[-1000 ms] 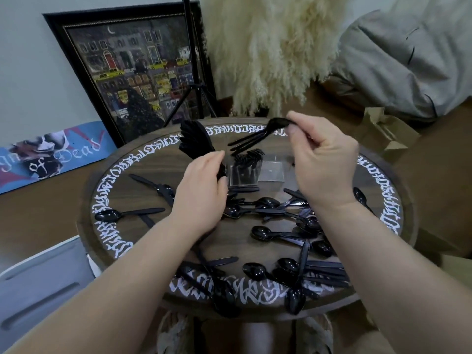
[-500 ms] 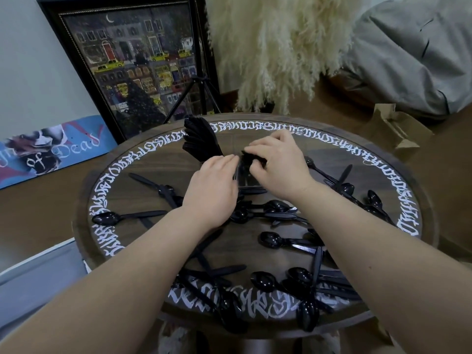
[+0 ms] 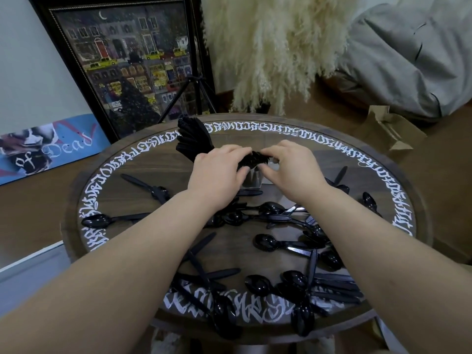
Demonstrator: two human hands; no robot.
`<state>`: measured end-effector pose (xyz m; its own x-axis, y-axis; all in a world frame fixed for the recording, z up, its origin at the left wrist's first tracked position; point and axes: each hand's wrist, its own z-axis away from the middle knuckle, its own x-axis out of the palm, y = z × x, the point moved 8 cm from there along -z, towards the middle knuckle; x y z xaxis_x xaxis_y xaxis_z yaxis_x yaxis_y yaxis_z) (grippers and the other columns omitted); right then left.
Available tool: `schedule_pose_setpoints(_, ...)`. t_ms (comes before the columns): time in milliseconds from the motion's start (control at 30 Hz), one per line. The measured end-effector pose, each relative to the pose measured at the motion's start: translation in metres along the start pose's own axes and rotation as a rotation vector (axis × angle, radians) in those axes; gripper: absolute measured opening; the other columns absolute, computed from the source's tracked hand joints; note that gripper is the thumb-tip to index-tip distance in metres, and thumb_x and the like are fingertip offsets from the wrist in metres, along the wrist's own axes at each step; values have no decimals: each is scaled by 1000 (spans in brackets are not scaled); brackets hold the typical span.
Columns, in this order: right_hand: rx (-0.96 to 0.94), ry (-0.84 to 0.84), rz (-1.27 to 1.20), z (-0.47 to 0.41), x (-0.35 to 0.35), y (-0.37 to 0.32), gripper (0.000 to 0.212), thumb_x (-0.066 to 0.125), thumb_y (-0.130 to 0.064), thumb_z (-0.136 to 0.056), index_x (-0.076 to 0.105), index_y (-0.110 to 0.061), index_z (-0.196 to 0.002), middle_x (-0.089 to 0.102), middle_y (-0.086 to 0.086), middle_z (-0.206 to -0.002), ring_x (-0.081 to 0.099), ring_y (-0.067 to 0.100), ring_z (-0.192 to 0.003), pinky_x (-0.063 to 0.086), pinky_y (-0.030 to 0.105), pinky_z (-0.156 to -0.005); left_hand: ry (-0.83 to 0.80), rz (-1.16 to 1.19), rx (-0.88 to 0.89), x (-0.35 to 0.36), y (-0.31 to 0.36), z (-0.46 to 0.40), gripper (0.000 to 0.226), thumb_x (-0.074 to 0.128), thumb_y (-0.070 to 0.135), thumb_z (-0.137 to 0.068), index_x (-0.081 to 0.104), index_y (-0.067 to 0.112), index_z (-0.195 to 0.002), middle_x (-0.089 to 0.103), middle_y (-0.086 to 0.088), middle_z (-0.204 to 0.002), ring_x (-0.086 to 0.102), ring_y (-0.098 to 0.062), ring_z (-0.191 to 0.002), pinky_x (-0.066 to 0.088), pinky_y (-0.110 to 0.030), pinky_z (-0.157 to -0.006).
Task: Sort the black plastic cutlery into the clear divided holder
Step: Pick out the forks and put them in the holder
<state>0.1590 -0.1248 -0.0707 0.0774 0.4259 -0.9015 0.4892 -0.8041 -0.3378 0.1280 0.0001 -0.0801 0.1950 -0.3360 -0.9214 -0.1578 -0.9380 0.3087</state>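
A clear divided holder (image 3: 252,182) stands behind the centre of the round table (image 3: 132,190), mostly hidden by my hands. A fanned bunch of black cutlery (image 3: 192,139) sticks out of its left side. Black forks (image 3: 254,159) stand in the middle compartment. My left hand (image 3: 217,173) and my right hand (image 3: 293,167) meet over the fork heads, fingers curled on top and thumbs below, gripping the bunch from both sides. Several loose black spoons (image 3: 265,242) and knives (image 3: 201,267) lie scattered across the near half of the table.
A lone spoon (image 3: 98,221) and a knife (image 3: 143,183) lie on the table's left side. Behind the table are a framed painting (image 3: 127,62), a tripod (image 3: 189,85), pampas grass (image 3: 275,47), a brown paper bag (image 3: 388,129) and a grey cushion (image 3: 413,52).
My right hand brought a bundle of forks down into the holder's middle compartment. My left hand shifted from the holder's side onto the fork heads, and both hands now close around them.
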Motion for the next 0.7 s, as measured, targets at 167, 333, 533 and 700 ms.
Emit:
schedule_pose_setpoints(167,4,96,-59,3,0,-2,30,66,-25,-88,68,-15,-116,59,1,-93,59,19,-87,47,30,-79,44,49,14,-1,-3,-1,36,53,24,-94,57,27,-130,58,7,-130,56,-18,-114,43,-46,-95)
schedule_pose_setpoints(333,49,113,-160,2,3,2,30,71,-24,-84,69,-15,-114,61,2,-97,61,18,-88,50,34,-85,34,60,1,1,-2,2,40,54,24,-94,52,25,-134,54,5,-135,52,-21,-120,41,-46,-99)
schedule_pose_setpoints(533,25,143,-165,20,-4,1,41,72,-27,-83,62,-16,-121,54,-4,-105,52,7,-82,48,26,-82,67,85,-10,-10,-4,23,52,57,23,-93,42,20,-143,44,2,-146,41,-17,-133,37,-40,-106)
schedule_pose_setpoints(700,-52,200,-214,55,-4,-18,32,72,-17,-82,66,-14,-113,58,-2,-103,54,8,-76,55,33,-74,119,105,-93,-27,-24,68,48,61,22,-91,49,21,-138,49,4,-141,44,-18,-127,33,-30,-105)
